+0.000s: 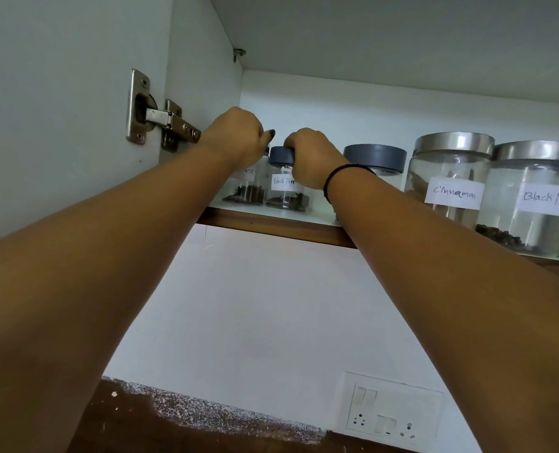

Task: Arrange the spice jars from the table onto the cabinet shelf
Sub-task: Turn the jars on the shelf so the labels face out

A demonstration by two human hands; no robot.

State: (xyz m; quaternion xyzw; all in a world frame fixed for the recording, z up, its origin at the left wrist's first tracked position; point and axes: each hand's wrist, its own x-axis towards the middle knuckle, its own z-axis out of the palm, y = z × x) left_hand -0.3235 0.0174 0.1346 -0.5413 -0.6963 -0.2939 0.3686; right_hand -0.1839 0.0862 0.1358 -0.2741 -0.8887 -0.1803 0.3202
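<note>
head | left hand [235, 135] grips leftmost jar [248, 189] | right hand [311, 158] grips small black pepper jar [284, 196]

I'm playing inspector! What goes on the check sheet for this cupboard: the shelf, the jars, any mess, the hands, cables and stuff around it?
Surface: white cabinet shelf with a brown front edge, jars standing in a row.
Job's things: leftmost jar, label partly hidden; small Black Pepper jar; grey-lidded jar; Cinnamon jar; large Black Pepper jar; all upright.
Clutter: nothing seen.
Hands: left hand grips the leftmost jar's top; right hand grips the small Black Pepper jar's lid.
Cables: nothing seen.
Surroundings: door hinge at the left; switch plate on the wall below.
</note>
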